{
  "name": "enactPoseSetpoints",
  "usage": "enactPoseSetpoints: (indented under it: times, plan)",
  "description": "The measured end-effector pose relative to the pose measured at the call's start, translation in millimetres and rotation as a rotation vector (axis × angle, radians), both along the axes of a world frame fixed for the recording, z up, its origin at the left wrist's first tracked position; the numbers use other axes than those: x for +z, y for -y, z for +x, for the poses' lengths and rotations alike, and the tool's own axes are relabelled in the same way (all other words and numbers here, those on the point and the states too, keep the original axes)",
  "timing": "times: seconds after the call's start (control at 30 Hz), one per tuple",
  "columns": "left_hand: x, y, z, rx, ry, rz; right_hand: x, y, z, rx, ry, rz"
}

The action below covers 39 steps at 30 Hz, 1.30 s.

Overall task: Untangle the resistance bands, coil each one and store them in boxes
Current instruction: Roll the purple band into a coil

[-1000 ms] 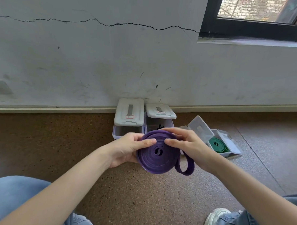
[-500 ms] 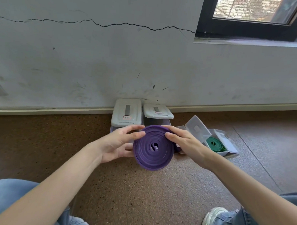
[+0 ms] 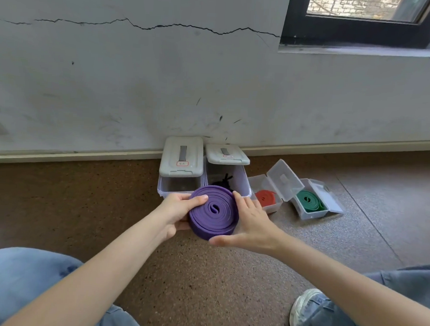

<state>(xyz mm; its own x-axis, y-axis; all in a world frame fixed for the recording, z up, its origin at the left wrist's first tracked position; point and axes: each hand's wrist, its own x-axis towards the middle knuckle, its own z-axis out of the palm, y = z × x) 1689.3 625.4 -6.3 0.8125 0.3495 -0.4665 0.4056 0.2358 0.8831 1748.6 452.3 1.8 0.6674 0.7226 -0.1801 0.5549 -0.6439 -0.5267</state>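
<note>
Nearest, both hands cradle the purple band [image 3: 214,213], wound into a flat coil above the floor [image 3: 228,286]. The left hand [image 3: 176,210] has its grip curled round the coil's left edge, thumb on top; the right hand [image 3: 252,226] presses spread fingers against the right edge, likely so the turns cannot spring loose. Beyond, 2 small open boxes hold the red band [image 3: 265,196] and the green band [image 3: 308,201]. 2 lidded bins [image 3: 182,159] stand against the wall.

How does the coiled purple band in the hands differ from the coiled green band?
The coiled purple rubber band is held between both hands, outside any box; the coiled green rubber band lies inside a small clear plastic box. The purple coil looks bigger and wider than the green one. Both are wound into flat spirals.
</note>
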Motion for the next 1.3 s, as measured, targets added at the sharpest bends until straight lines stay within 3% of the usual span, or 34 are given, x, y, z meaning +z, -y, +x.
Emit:
enactPoseSetpoints:
  times: [0.17, 0.37, 0.47, 0.53, 0.6, 0.67, 0.77, 0.83, 0.97, 1.2, 1.3]
  plan:
    - [-19.3, 2.9, 17.2, 0.128, -0.021, -0.078, -14.6, -22.4, 17.5, -0.062, 0.146, 0.089]
    - [-66.2, -46.0, 32.2, 0.067, -0.091, -0.013, -67.1, -72.8, 43.0, -0.08, -0.052, 0.136]
    - [-91.6, -78.5, 52.1, 0.181, -0.098, 0.028, -88.8, -101.5, 69.4, -0.16, -0.121, 0.189]
    - [-110.5, -101.3, 65.5, 0.231, -0.136, 0.371, -102.0, -113.5, 91.8, -0.187, -0.13, 0.178]
    - [-129.8, -121.4, 77.6, 0.108, -0.164, 0.832, -113.4, -120.9, 112.8, -0.194, -0.142, 0.153]
    - [-151.4, -136.2, 94.1, -0.062, -0.142, 1.058, -122.6, -128.1, 132.9, -0.188, -0.143, 0.129]
    - [-183.2, -147.5, 116.3, -0.333, -0.28, 1.274, -131.5, -140.0, 157.5, -0.191, -0.186, 0.085]
    - [-198.7, -149.6, 121.1, -0.391, -0.314, 1.266, -136.4, -148.1, 168.1, -0.175, -0.268, 0.053]
    - [-220.9, -147.1, 105.0, -0.349, -0.146, 1.254, -147.1, -174.3, 178.3, -0.114, -0.374, 0.036]
    - [-228.9, -138.0, 69.3, -0.374, -0.048, 1.24, -162.1, -208.7, 181.4, -0.075, -0.302, 0.034]
    - [-219.4, -149.3, 61.5, -0.237, 0.029, 1.245, -169.2, -206.9, 176.7, -0.011, -0.232, -0.016]
